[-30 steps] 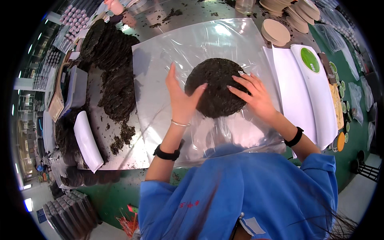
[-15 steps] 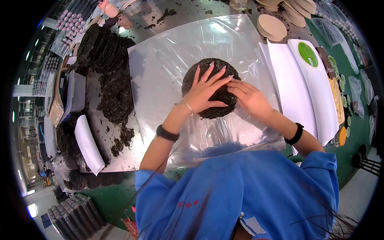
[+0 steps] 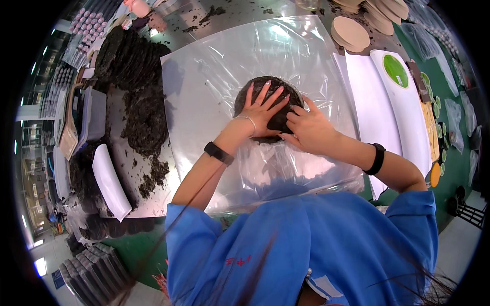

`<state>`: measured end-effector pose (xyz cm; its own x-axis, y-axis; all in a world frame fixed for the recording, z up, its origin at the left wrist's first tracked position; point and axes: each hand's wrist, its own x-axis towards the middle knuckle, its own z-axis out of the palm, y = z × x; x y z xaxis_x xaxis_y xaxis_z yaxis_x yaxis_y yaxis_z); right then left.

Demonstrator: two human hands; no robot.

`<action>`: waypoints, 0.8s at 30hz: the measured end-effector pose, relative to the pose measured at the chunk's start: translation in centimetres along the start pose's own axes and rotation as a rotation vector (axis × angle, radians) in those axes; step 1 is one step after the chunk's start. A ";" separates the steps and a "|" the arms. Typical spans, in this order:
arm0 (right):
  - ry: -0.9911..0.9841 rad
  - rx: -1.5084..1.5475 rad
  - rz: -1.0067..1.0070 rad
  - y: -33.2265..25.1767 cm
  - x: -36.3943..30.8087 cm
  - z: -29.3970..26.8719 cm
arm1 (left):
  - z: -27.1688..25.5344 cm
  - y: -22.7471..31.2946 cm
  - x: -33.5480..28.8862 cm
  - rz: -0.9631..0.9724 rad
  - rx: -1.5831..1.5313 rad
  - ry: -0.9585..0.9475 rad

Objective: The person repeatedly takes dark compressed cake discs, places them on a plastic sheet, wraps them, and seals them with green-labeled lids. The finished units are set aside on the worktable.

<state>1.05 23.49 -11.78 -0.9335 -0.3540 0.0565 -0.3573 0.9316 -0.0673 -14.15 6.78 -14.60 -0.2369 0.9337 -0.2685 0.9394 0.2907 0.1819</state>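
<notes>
A dark, flaky round cake (image 3: 280, 121), resembling pressed leaves, lies on clear plastic sheeting (image 3: 204, 97) spread over the table. My left hand (image 3: 260, 115) rests on top of it with the fingers spread wide. At the cake's right edge, my right hand (image 3: 310, 126) has its fingers bent against the rim, the index finger pointing up and the thumb at the lower side. Parts of the cake are hidden beneath both hands.
A stack of dark round cakes (image 3: 130, 58) stands at far left, with loose dark clumps (image 3: 145, 122) nearer. White paper sheets (image 3: 375, 112) lie on the right beside beige discs (image 3: 350, 33). A pale plastic bin (image 3: 96, 115) sits at the left edge.
My right hand has shifted down along the cake's right edge, its fingers curling and thumb coming in. The left hand stays spread on the cake, slightly lower and left.
</notes>
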 end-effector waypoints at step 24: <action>0.391 0.194 0.193 -4.5 2.8 1.6 | -7.1 16.0 -13.4 0.274 -1.211 0.432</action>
<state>0.04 18.18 -12.91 -0.9160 -0.0838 0.3924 -0.2121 0.9313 -0.2962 2.35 0.38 -1.40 -0.3474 0.9175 0.1940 0.2068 -0.1268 0.9701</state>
